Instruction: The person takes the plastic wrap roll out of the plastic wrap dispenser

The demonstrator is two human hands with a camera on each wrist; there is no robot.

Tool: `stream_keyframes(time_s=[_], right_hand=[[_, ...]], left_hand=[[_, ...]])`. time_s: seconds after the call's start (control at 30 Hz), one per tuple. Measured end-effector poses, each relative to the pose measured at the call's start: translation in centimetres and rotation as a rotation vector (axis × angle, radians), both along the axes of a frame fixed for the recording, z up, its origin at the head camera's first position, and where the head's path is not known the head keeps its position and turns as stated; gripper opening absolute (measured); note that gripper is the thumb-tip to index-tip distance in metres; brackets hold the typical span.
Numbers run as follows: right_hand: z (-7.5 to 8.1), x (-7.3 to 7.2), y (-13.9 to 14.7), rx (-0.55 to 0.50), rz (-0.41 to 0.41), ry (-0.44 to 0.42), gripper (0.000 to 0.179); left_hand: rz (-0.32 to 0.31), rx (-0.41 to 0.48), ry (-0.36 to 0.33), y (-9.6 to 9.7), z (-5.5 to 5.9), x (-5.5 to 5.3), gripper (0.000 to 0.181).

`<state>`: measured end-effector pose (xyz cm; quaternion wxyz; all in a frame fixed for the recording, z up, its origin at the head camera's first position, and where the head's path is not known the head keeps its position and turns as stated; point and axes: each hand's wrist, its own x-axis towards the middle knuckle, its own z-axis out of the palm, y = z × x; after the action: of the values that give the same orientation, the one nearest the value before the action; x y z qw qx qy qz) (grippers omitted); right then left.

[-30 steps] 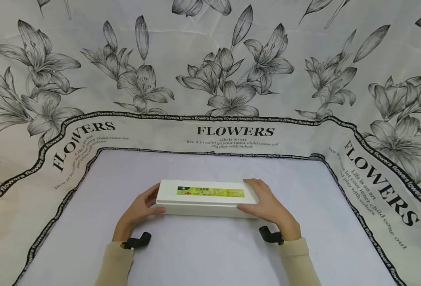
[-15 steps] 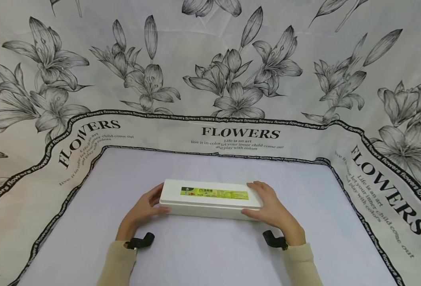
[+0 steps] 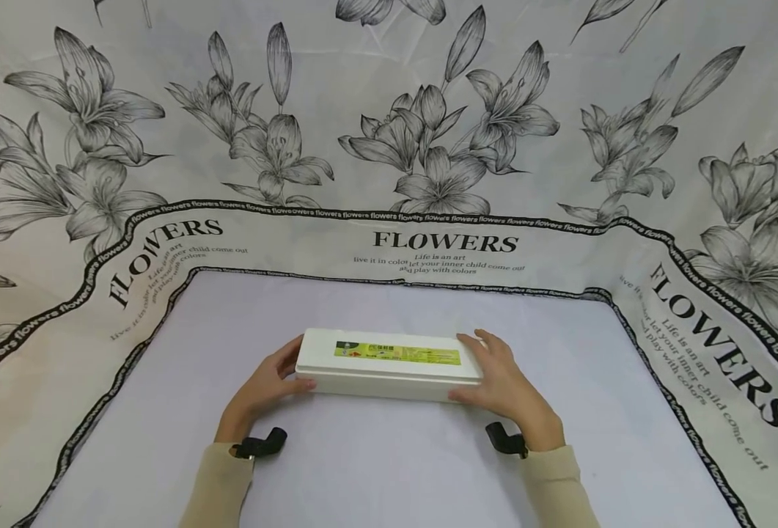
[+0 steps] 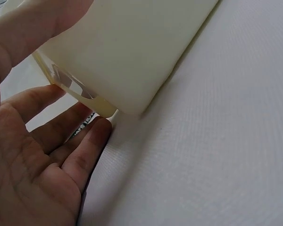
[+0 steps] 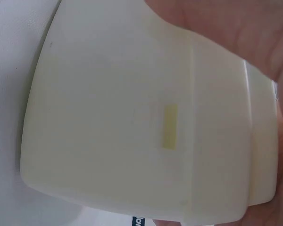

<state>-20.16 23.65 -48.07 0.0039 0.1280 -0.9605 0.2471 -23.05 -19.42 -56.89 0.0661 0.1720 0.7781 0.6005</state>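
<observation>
A long white cling film box (image 3: 389, 385) with a yellow-green label on its lid lies lengthwise across the white table. My left hand (image 3: 266, 385) holds its left end, thumb on the front face and fingers behind the end. In the left wrist view, the fingertips (image 4: 101, 127) are at the lower edge of the box's end (image 4: 127, 56), where an opening shows. My right hand (image 3: 504, 378) grips the opposite end, its thumb along the front and fingers over the far corner. The right wrist view shows the smooth box wall (image 5: 108, 117) close up, with a small yellowish strip on it.
A white cloth (image 3: 389, 469) covers the table. Behind and at both sides rises a flower-printed curtain (image 3: 441, 242) with black trim along its lower edge. Black wrist mounts (image 3: 263, 444) sit at the beige cuffs.
The head view has shifted slightly, so box, hands and curtain all appear a little further right. Both hands keep their hold on the box; a right finger has lifted slightly at the far corner.
</observation>
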Motion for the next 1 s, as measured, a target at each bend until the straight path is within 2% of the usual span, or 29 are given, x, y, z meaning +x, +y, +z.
stream_keyframes(time_s=[0.27, 0.43, 0.63, 0.83, 1.0], right_hand=[[-0.6, 0.4, -0.1, -0.043, -0.004, -0.044, 0.099], [-1.0, 0.7, 0.2, -0.068, -0.007, -0.04, 0.099], [-0.4, 0.0, 0.7, -0.056, 0.011, -0.011, 0.1], [-0.5, -0.7, 0.9, -0.112, 0.013, -0.026, 0.101], [-0.9, -0.7, 1.1, -0.156, 0.012, -0.02, 0.1]], left_hand=[[0.027, -0.011, -0.035, -0.1, -0.2, 0.7, 0.1], [0.019, 0.074, -0.068, 0.0, 0.1, 1.0, 0.103], [-0.041, 0.21, -0.08, 0.8, 0.3, 0.6, 0.108], [-0.011, 0.208, -0.115, 1.7, 0.6, -0.1, 0.114], [-0.021, 0.21, -0.125, 1.4, 0.3, -0.3, 0.113]])
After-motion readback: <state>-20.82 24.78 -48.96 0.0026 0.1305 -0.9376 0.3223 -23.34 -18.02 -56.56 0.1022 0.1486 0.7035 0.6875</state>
